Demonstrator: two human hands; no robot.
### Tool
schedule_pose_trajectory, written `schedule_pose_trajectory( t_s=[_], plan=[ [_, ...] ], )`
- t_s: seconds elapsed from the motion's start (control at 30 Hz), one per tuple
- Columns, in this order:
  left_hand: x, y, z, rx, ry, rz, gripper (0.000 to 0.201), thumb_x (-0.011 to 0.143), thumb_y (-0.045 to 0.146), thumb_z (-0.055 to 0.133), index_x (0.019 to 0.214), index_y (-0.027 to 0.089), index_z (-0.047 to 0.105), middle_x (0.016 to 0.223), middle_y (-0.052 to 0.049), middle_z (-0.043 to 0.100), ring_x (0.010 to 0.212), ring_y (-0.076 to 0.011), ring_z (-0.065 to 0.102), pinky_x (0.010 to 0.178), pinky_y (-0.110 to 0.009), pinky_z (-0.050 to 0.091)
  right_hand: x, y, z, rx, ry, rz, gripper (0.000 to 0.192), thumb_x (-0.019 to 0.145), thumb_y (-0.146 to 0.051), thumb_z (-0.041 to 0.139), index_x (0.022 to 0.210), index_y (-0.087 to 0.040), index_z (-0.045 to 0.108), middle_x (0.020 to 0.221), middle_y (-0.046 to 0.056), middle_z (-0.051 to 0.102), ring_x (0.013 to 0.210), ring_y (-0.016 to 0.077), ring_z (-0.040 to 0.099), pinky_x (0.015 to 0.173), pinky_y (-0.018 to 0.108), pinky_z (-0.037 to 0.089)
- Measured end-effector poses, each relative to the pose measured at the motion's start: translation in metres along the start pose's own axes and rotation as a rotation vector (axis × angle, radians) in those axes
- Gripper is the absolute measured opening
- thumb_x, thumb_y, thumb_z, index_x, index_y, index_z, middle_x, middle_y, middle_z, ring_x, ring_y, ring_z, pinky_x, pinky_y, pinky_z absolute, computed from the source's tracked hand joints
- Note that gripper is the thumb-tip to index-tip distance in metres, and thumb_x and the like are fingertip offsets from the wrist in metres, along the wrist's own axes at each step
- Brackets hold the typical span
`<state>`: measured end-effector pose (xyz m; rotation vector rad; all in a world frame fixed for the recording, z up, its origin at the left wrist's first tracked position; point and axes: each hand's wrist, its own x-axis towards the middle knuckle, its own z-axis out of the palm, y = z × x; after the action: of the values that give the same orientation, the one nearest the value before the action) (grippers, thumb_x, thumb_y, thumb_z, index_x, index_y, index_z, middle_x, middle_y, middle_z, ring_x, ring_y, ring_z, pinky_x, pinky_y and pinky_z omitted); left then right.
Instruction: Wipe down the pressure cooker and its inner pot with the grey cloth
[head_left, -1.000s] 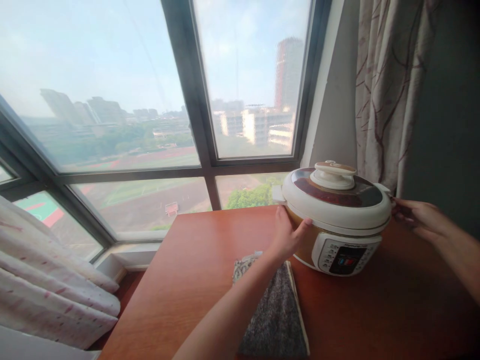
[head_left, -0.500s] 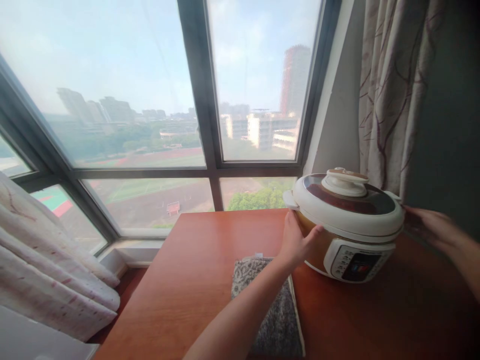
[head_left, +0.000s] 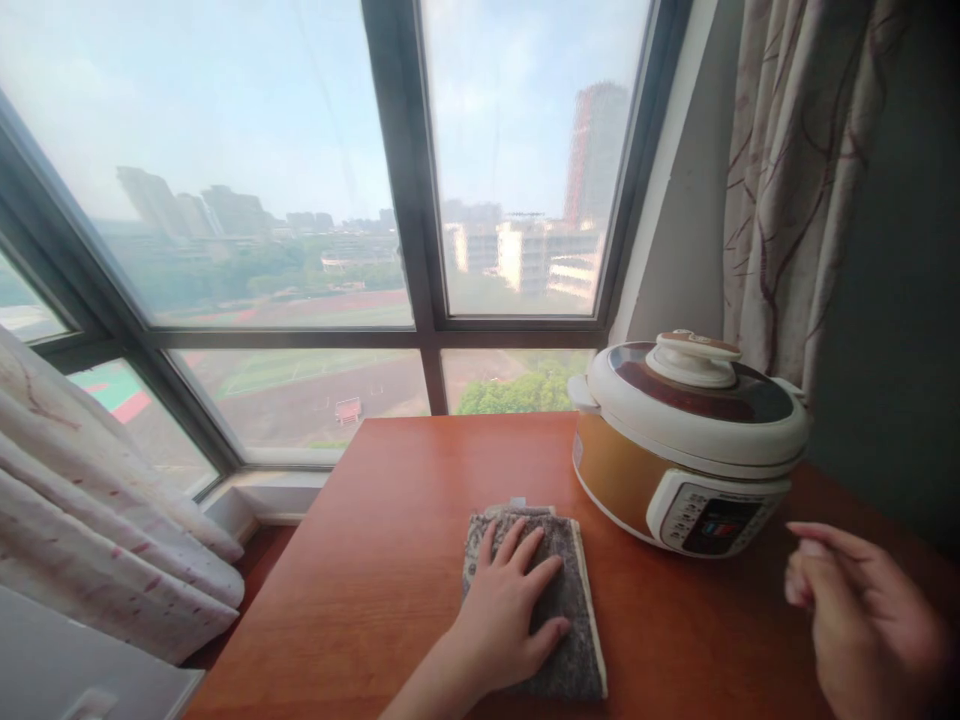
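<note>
An electric pressure cooker [head_left: 686, 440] with a white lid, orange body and front control panel stands at the back right of a red-brown wooden table [head_left: 390, 560]. In front of it to the left lies a grey folded cloth pad [head_left: 581, 620]. My left hand [head_left: 510, 610] rests flat on that pad, fingers spread. My right hand [head_left: 855, 610] hovers above the table just right of and below the cooker's panel, fingers loosely curled, holding nothing. Neither hand touches the cooker.
Large windows with dark frames [head_left: 420, 330] stand behind the table. A patterned curtain [head_left: 795, 180] hangs right behind the cooker. A pale curtain bundle [head_left: 97, 530] lies at lower left, past the table's left edge.
Both hands have let go of the cooker's sides. My left hand dropped onto the grey pad and my right hand pulled back toward me. The cooker now stands alone.
</note>
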<state>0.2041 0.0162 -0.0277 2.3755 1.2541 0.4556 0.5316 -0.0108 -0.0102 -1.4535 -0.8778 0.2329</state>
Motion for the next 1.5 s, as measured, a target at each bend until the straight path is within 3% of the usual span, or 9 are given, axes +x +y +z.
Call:
schedule_pose_trajectory(
  t_s=[0.13, 0.23, 0.4, 0.67, 0.9, 1.1, 1.2, 1.3, 1.5],
  plan=[
    [-0.002, 0.001, 0.015, 0.061, 0.004, -0.014, 0.064, 0.091, 0.054, 0.058, 0.152, 0.036, 0.047, 0.167, -0.007, 0.032, 0.156, -0.0398, 0.018, 0.123, -0.071, 0.002, -0.088, -0.022, 0.06, -0.061, -0.534, -0.199, 0.026, 0.091, -0.045, 0.058, 0.099, -0.027, 0.075, 0.081, 0.008, 0.074, 0.071, 0.0247, 0.071, 0.067, 0.035, 0.06],
    [0.009, 0.004, 0.03, 0.088, -0.002, -0.059, 0.064, 0.093, 0.048, 0.055, 0.154, 0.032, 0.046, 0.168, -0.01, 0.029, 0.157, -0.0411, 0.015, 0.122, -0.073, 0.002, -0.118, -0.023, 0.101, -0.062, -0.677, -0.351, 0.03, 0.094, -0.03, 0.051, 0.109, -0.025, 0.076, 0.112, 0.011, 0.077, 0.105, 0.028, 0.073, 0.094, 0.04, 0.06],
    [0.025, 0.003, 0.041, 0.105, 0.003, -0.084, 0.065, 0.093, 0.034, 0.051, 0.157, 0.03, 0.041, 0.168, -0.011, 0.027, 0.157, -0.0411, 0.013, 0.121, -0.074, 0.004, -0.131, -0.005, 0.136, -0.099, -0.616, -0.406, 0.038, 0.092, -0.023, 0.051, 0.123, -0.019, 0.073, 0.131, 0.013, 0.07, 0.124, 0.0306, 0.066, 0.108, 0.049, 0.053],
    [0.012, 0.0, 0.008, 0.054, 0.194, -0.189, 0.04, 0.094, 0.027, 0.049, 0.129, 0.029, 0.068, 0.148, -0.008, 0.06, 0.143, -0.0325, 0.047, 0.122, -0.065, 0.025, -0.119, 0.005, 0.13, -0.084, -0.693, -0.297, 0.039, 0.099, -0.03, 0.048, 0.13, -0.021, 0.069, 0.132, 0.01, 0.071, 0.123, 0.0265, 0.067, 0.106, 0.041, 0.055],
    [-0.003, -0.036, 0.017, 0.035, 0.236, -0.185, 0.047, 0.094, 0.025, 0.051, 0.14, 0.024, 0.061, 0.162, -0.01, 0.043, 0.151, -0.0321, 0.035, 0.123, -0.06, 0.031, -0.117, 0.034, 0.143, -0.273, -0.737, -0.44, 0.046, 0.084, -0.017, 0.054, 0.127, -0.02, 0.072, 0.145, 0.009, 0.061, 0.139, 0.0331, 0.053, 0.117, 0.058, 0.041],
    [-0.008, -0.053, 0.017, -0.147, 0.298, -0.124, 0.041, 0.093, 0.024, 0.053, 0.132, 0.024, 0.067, 0.156, -0.011, 0.049, 0.148, -0.0288, 0.041, 0.123, -0.052, 0.034, -0.129, 0.034, 0.15, -0.25, -0.707, -0.382, 0.048, 0.081, -0.016, 0.055, 0.126, -0.022, 0.073, 0.146, 0.009, 0.061, 0.141, 0.0331, 0.051, 0.118, 0.057, 0.041],
    [-0.009, -0.055, 0.018, -0.188, 0.372, -0.14, 0.038, 0.093, 0.024, 0.053, 0.128, 0.022, 0.068, 0.154, -0.013, 0.052, 0.144, -0.029, 0.047, 0.12, -0.049, 0.039, -0.119, 0.033, 0.148, -0.173, -0.737, -0.34, 0.041, 0.083, -0.019, 0.055, 0.119, -0.023, 0.075, 0.14, 0.009, 0.065, 0.136, 0.0305, 0.056, 0.115, 0.053, 0.045],
    [-0.009, -0.053, 0.019, -0.149, 0.483, -0.221, 0.04, 0.091, 0.023, 0.052, 0.129, 0.02, 0.066, 0.151, -0.015, 0.053, 0.137, -0.0307, 0.054, 0.113, -0.049, 0.047, -0.104, 0.036, 0.145, -0.104, -0.614, -0.273, 0.034, 0.086, -0.021, 0.051, 0.109, -0.02, 0.076, 0.125, 0.012, 0.073, 0.121, 0.0285, 0.066, 0.108, 0.048, 0.05],
    [-0.012, -0.056, 0.006, -0.172, 0.532, -0.411, 0.024, 0.094, 0.025, 0.044, 0.095, 0.02, 0.067, 0.094, -0.007, 0.071, 0.085, -0.0223, 0.069, 0.079, -0.036, 0.055, -0.09, 0.043, 0.136, -0.045, -0.483, -0.136, 0.026, 0.087, -0.027, 0.049, 0.088, -0.019, 0.073, 0.094, 0.011, 0.076, 0.086, 0.026, 0.072, 0.079, 0.037, 0.059]
  ],
)
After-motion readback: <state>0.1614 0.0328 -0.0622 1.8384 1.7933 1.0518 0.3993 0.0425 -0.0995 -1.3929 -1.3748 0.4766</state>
